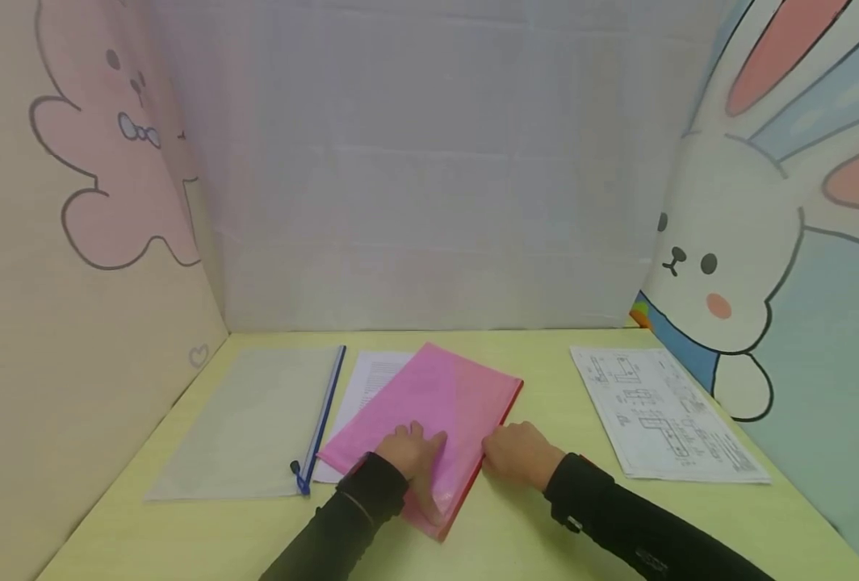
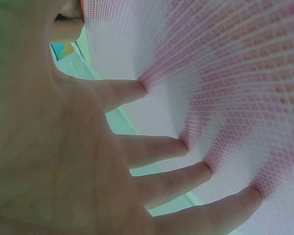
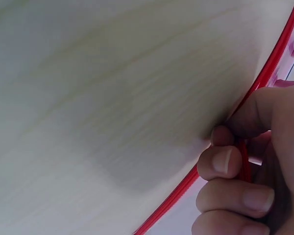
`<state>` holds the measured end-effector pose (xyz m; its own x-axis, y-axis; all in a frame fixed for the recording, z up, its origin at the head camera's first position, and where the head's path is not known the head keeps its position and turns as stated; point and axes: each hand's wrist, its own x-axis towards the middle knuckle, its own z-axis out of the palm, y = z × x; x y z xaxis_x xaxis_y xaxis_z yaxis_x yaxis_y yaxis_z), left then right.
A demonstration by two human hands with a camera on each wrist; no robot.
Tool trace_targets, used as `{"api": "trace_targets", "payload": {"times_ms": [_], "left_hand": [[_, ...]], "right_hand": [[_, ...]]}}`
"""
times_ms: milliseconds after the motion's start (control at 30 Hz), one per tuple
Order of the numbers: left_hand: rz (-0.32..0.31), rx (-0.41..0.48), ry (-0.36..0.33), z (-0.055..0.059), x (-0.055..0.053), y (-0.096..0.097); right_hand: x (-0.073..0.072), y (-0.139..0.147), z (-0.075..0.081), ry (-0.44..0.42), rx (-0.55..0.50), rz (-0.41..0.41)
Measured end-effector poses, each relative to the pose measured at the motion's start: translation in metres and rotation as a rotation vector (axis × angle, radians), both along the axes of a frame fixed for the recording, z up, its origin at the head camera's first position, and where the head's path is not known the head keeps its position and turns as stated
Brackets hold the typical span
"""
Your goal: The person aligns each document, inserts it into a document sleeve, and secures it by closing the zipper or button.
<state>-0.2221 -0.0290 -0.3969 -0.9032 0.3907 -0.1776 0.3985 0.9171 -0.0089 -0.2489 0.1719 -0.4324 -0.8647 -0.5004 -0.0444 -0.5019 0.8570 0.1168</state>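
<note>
A pink mesh zipper pouch (image 1: 466,395) lies slanted on the pale yellow table (image 1: 531,541), with a red zipper (image 3: 172,199) along its right edge. My left hand (image 1: 409,456) rests on the pouch with its fingers spread. In the left wrist view, the fingertips (image 2: 183,146) press into the mesh and ruck it into folds. At the red edge my right hand (image 1: 520,453) pinches the zipper between thumb and forefinger. A red strip (image 3: 245,164) runs inside its curled fingers, which hide the zipper's pull.
To the left lies a clear pouch (image 1: 255,420) with a blue zipper (image 1: 330,395) and a blue cord pull (image 1: 301,478). White printed paper (image 1: 367,375) shows from under the pink pouch. Sheets with technical drawings (image 1: 662,411) lie at the right, near the rabbit-painted wall.
</note>
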Motion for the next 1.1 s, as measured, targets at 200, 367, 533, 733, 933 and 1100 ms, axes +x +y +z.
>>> {"api": "trace_targets", "payload": {"times_ms": [200,367,533,733,933,1100], "left_hand": [[0.011,0.003,-0.01,0.0,0.0,0.0],[0.014,-0.023,-0.014,0.0,-0.002,0.002],[0.028,-0.038,-0.02,0.0,-0.003,0.004],[0.039,-0.037,-0.026,0.002,-0.002,0.002],[0.01,-0.031,-0.008,0.002,-0.001,0.001],[0.007,-0.015,-0.013,0.002,-0.001,0.0]], "right_hand": [[0.0,-0.002,0.001,-0.01,-0.008,-0.024],[0.0,-0.002,0.002,-0.01,0.002,-0.041],[0.0,-0.002,0.002,0.007,0.009,-0.036],[-0.001,-0.003,0.002,0.016,0.014,-0.043],[-0.01,0.001,0.0,-0.03,0.003,-0.088],[-0.017,0.004,0.0,-0.07,-0.016,-0.115]]}}
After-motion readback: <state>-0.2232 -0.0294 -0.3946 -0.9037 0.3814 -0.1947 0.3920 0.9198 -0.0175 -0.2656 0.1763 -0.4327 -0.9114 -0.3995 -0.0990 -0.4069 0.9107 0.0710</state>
